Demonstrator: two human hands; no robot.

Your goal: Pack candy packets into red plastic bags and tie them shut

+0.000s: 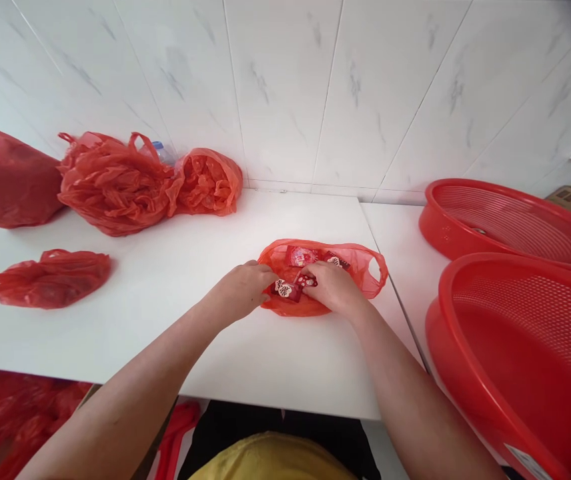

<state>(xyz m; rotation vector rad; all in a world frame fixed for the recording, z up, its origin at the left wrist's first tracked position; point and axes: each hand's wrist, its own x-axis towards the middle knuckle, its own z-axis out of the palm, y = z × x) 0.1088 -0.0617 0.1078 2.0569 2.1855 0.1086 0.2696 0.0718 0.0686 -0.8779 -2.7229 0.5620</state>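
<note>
A red plastic bag (365, 283) lies on the white table with its mouth spread open. Several small red packets are inside, among them one with a cream emblem (284, 289) and a pink-and-red one (301, 255). My left hand (242, 288) is closed at the bag's left rim, its fingertips partly hidden at the plastic beside the emblem packet. Reaching over the bag from the right, my right hand (334, 285) pinches a red packet with white dots (307, 281) in the middle of the contents.
Two red plastic baskets (445, 333) stand to the right, past the table seam. Along the tiled wall sit stuffed red bags (115, 187), with a bottle's blue cap (158, 145) behind them. A small tied bag (55, 279) lies left. More red bags (20, 413) are below the table.
</note>
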